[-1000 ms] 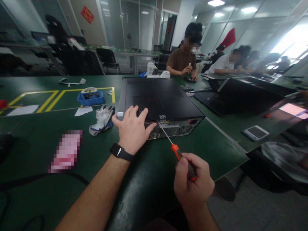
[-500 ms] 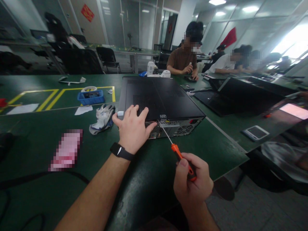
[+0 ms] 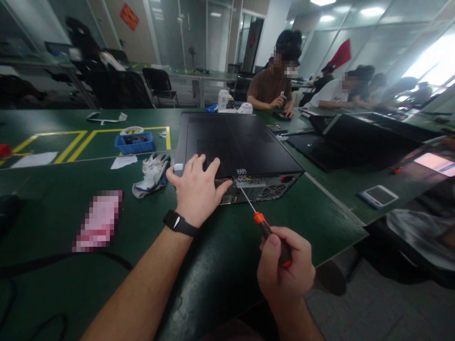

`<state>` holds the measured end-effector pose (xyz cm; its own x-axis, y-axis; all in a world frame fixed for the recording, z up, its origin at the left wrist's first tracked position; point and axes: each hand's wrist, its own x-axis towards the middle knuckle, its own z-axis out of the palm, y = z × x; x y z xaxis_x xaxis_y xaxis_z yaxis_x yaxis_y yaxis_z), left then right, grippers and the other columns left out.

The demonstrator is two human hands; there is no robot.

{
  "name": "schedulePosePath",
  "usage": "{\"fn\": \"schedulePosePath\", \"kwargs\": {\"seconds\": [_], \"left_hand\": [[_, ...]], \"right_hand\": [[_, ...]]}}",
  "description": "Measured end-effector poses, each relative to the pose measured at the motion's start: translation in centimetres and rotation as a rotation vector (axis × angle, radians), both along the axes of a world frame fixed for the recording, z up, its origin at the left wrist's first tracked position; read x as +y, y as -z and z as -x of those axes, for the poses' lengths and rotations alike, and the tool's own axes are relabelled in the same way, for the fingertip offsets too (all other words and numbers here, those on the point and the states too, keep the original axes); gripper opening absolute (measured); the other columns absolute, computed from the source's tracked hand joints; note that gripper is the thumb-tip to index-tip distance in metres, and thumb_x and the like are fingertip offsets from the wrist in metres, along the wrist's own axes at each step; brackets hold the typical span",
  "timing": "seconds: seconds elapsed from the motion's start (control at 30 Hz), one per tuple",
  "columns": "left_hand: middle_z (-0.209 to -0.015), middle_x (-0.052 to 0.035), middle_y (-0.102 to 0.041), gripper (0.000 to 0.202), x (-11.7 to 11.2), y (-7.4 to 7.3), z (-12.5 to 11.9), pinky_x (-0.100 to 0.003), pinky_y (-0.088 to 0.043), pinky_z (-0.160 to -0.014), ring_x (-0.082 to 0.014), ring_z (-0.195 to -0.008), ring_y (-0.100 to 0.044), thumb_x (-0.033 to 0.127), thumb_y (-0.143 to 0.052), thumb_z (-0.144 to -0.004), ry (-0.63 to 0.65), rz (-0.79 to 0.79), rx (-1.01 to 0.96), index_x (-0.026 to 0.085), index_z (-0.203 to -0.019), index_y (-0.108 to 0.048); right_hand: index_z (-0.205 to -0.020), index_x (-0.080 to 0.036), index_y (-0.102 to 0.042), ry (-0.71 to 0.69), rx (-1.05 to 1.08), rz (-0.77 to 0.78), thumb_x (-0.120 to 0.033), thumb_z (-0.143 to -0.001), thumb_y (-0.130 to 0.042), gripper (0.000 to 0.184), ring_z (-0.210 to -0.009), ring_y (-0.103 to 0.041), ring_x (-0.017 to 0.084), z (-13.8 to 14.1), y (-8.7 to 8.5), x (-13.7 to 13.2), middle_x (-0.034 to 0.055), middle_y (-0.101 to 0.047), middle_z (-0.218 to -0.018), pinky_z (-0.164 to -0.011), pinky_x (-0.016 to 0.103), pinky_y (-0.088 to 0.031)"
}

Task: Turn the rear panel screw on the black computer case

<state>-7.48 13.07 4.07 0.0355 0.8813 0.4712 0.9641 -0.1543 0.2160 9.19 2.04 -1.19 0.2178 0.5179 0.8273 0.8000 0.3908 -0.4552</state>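
A black desktop computer case (image 3: 238,142) lies on its side on the green table (image 3: 53,213), its rear panel facing me. My left hand (image 3: 197,189) rests flat on the near corner of the case, fingers spread, a black watch on the wrist. My right hand (image 3: 286,274) is closed round the handle of an orange and black screwdriver (image 3: 265,227). The screwdriver's thin shaft reaches up to the top edge of the rear panel, just right of my left hand's fingers.
Crumpled white gloves (image 3: 152,173) lie left of the case, with a blue tray (image 3: 134,142) and yellow floor-tape lines behind. A second dark case (image 3: 355,139) and a small white device (image 3: 377,195) are on the right. Other people sit at the far end. The table edge runs near my right hand.
Almost nothing has moved. My right hand has shifted its grip on the screwdriver handle slightly; the tip stays at the same spot on the rear panel.
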Motion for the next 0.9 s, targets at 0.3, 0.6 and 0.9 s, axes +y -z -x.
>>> {"fn": "schedulePosePath", "kwargs": {"seconds": [0.3,0.6,0.9], "left_hand": [[-0.157,-0.0175,-0.057,0.049,0.0,0.0,0.1,-0.073,-0.024,-0.115,-0.0397,-0.147,-0.046,0.052,-0.062,-0.099,0.006,-0.003,-0.006,0.029,-0.142,-0.063],[-0.157,-0.0173,-0.057,0.048,0.0,0.0,0.0,-0.073,-0.025,-0.115,-0.0386,-0.148,-0.046,0.052,-0.061,-0.099,0.004,-0.001,0.001,0.029,-0.141,-0.063],[-0.157,-0.0175,-0.057,0.049,-0.1,-0.1,0.0,-0.074,-0.025,-0.115,-0.0393,-0.147,-0.047,0.052,-0.062,-0.099,0.009,-0.011,0.004,0.027,-0.141,-0.063]], "right_hand": [[-0.113,-0.02,-0.064,-0.075,0.007,0.0,-0.023,-0.092,-0.064,0.021,-0.067,-0.072,0.016,-0.2,-0.2,0.0,0.003,-0.074,-0.088,-0.057,0.026,-0.056],[-0.112,-0.021,-0.066,-0.039,0.009,0.007,-0.019,-0.095,-0.063,0.018,-0.063,-0.072,0.015,-0.2,-0.1,-0.1,0.0015,-0.074,-0.085,-0.055,0.025,-0.056],[-0.113,-0.017,-0.066,-0.051,-0.016,-0.015,-0.022,-0.091,-0.065,0.022,-0.073,-0.076,0.015,-0.3,-0.1,0.0,0.0045,-0.076,-0.092,-0.063,0.023,-0.06]]}}
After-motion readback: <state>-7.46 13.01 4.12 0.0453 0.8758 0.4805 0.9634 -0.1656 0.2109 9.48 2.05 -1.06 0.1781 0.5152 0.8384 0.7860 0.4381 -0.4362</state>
